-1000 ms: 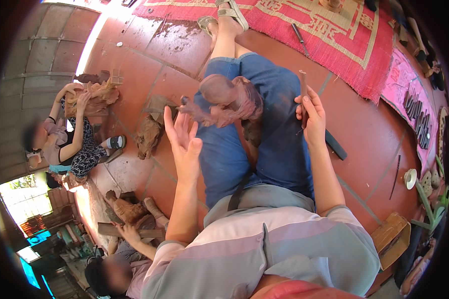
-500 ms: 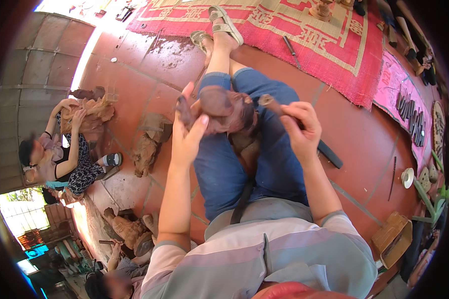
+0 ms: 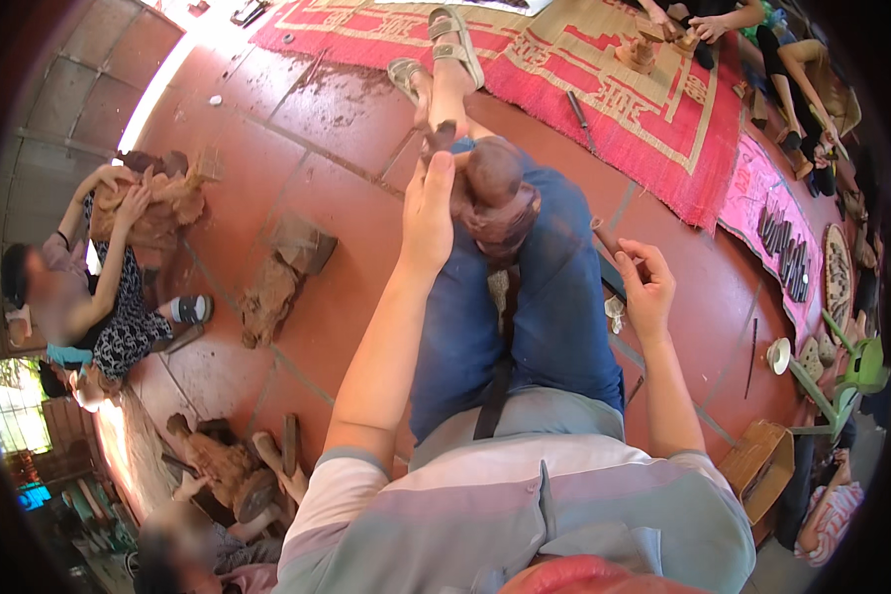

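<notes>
A dark reddish-brown carved wooden figure [image 3: 500, 203] with a smooth rounded head rests at my knees, between my legs. My left hand [image 3: 429, 213] grips its left side; a thin dark projection of the carving stands above my fingertips, and part of my grip is hidden behind the wood. Off to the right of my thigh, my right hand [image 3: 648, 287] pinches a short brown stick-like tool [image 3: 604, 236] between thumb and fingers. The tool points up and left, apart from the carving, and its exact kind cannot be made out.
At left a person handles a carving [image 3: 158, 203]; another works at lower left. A rough wooden piece [image 3: 272, 292] lies on the tiles. A red mat [image 3: 653, 148] holds a chisel-like tool [image 3: 579, 114]. Several tools [image 3: 784, 247] lie on pink cloth, near a cardboard box [image 3: 762, 465].
The carving has turned more upright and sits lower between my knees. My right hand with its tool has moved away from it, rightward and down. The view has shifted slightly.
</notes>
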The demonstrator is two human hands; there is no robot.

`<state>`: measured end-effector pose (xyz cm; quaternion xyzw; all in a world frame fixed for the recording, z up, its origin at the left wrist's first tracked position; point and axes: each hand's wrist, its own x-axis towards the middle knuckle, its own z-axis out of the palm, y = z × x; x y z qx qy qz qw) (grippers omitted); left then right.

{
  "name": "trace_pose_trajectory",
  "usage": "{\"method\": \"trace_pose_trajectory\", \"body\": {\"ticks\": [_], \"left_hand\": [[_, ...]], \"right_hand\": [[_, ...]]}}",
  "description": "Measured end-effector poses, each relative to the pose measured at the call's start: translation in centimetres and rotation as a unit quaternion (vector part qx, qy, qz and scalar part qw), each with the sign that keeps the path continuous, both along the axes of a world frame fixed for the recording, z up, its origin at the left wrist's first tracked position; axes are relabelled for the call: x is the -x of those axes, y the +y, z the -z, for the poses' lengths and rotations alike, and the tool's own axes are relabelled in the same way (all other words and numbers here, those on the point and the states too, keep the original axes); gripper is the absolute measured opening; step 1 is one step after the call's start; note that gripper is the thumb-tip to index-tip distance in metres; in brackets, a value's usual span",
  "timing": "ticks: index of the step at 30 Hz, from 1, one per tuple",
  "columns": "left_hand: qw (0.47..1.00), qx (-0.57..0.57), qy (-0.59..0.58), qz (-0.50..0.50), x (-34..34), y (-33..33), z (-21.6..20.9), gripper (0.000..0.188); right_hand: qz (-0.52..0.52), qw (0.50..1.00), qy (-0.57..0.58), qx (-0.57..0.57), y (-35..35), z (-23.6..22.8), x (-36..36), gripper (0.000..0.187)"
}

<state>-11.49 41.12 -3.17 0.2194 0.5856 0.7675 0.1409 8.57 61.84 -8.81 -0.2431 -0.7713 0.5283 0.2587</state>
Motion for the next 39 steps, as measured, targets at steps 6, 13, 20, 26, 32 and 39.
{"method": "trace_pose_trajectory", "body": {"ticks": [6,13,20,26,32,39], "left_hand": [[0.999,0.002,0.024,0.029,0.7,0.2,0.4,0.066],[0.999,-0.003,0.001,0.048,0.9,-0.5,0.6,0.067],[0.999,0.034,0.041,0.012,0.8,0.1,1.0,0.063],[0.999,-0.001,-0.027,0.026,1.0,0.1,0.6,0.055],[0.999,0.034,-0.009,0.009,0.9,0.8,0.7,0.054],[1.000,0.010,0.007,-0.004,0.3,0.7,0.9,0.070]], "right_hand": [[-0.115,0.991,0.070,-0.016,-5.0,-4.5,3.6,0.021],[-0.154,0.925,-0.106,-0.329,-8.8,-10.5,8.1,0.016],[-0.215,0.809,-0.234,-0.495,-8.7,-13.3,8.4,0.019],[-0.208,0.864,-0.155,-0.431,-7.4,-10.1,7.0,0.019],[-0.174,0.914,-0.230,-0.285,-2.8,-6.0,0.7,0.021],[-0.134,0.977,0.080,-0.146,-10.0,-8.1,8.9,0.032]]}}
